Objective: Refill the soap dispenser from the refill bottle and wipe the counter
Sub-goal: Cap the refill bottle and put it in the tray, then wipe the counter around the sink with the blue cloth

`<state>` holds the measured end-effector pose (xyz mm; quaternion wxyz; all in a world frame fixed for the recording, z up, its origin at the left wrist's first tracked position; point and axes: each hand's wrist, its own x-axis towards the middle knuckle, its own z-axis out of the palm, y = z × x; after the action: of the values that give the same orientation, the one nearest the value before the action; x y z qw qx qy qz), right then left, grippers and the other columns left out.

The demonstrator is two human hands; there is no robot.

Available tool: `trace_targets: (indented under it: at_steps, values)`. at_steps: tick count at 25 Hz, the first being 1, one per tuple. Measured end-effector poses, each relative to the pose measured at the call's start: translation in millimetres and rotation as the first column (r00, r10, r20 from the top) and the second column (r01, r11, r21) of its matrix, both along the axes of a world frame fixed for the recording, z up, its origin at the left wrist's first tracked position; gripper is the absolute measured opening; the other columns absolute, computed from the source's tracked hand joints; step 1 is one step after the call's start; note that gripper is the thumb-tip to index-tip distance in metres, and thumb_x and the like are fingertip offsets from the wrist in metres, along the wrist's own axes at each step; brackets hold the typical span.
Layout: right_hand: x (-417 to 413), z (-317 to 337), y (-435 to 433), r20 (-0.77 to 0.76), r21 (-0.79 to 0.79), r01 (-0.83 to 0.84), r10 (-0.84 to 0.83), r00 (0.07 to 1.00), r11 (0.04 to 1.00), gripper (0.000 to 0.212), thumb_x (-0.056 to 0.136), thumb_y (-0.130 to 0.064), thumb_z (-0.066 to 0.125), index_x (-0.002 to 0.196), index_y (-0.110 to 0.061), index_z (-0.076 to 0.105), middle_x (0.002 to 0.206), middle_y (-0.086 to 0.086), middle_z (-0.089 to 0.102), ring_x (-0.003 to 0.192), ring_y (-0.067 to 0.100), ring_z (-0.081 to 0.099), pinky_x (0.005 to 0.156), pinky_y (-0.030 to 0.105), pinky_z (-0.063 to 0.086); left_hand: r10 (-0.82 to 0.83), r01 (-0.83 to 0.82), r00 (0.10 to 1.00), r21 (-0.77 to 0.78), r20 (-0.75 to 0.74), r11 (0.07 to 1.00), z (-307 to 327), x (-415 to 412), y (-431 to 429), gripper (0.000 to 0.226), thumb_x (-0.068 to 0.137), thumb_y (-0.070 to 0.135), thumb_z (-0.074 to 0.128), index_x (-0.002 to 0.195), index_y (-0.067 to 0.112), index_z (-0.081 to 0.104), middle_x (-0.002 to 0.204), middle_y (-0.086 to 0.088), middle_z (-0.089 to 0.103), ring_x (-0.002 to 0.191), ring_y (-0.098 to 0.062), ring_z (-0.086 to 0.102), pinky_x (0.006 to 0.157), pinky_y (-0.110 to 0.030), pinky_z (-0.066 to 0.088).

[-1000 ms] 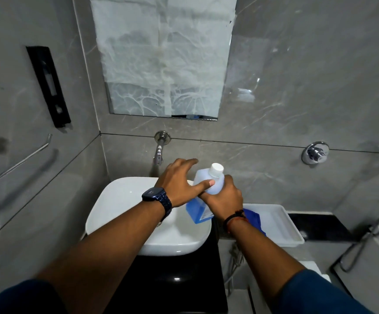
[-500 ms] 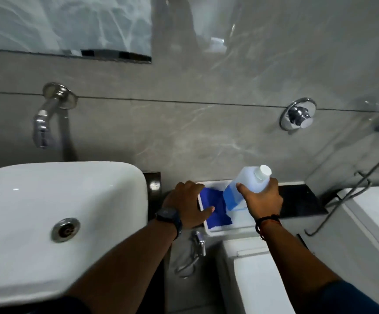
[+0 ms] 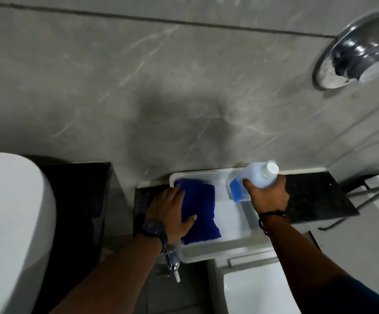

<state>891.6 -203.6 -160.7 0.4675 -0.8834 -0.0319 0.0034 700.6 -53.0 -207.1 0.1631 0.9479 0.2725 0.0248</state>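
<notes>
With the right hand (image 3: 266, 196) wrapped round the translucent white-capped refill bottle (image 3: 255, 177) at the white plastic tray's (image 3: 220, 253) far right corner, set it upright before the left hand (image 3: 170, 211), spread flat, lifts the folded blue cloth (image 3: 203, 211).

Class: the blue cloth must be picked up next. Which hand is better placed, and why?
Left. The left hand already lies on the cloth in the tray; the right hand is occupied gripping the bottle.
</notes>
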Motion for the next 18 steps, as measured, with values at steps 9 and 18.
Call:
trace_targets:
  at_steps: [9, 18]
  values:
    - [37.2, -46.9, 28.9, 0.066, -0.041, -0.031, 0.034, 0.997, 0.999, 0.076, 0.059, -0.042, 0.084, 0.118, -0.013, 0.045, 0.115, 0.016, 0.060, 0.103, 0.037, 0.059, 0.081, 0.044, 0.050, -0.032, 0.041, 0.996, 0.114, -0.078, 0.993, -47.7, 9.2, 15.3, 0.093, 0.080, 0.072, 0.016, 0.146, 0.010, -0.006, 0.158, -0.010, -0.007, 0.146, -0.022, -0.004, 0.115, -0.034, -0.007]
    - [10.1, -38.8, 26.7, 0.368, -0.257, 0.150, -0.047, 0.929, 0.955, 0.094, 0.062, -0.067, 0.071, 0.130, -0.011, 0.037, 0.123, 0.019, 0.052, 0.112, 0.037, 0.049, 0.090, 0.049, 0.044, -0.036, 0.039, 0.996, 0.043, -0.084, 0.998, -39.3, 6.6, 13.3, 0.107, 0.072, 0.081, 0.024, 0.145, 0.011, -0.013, 0.158, -0.009, -0.012, 0.145, -0.020, -0.007, 0.116, -0.032, -0.005]
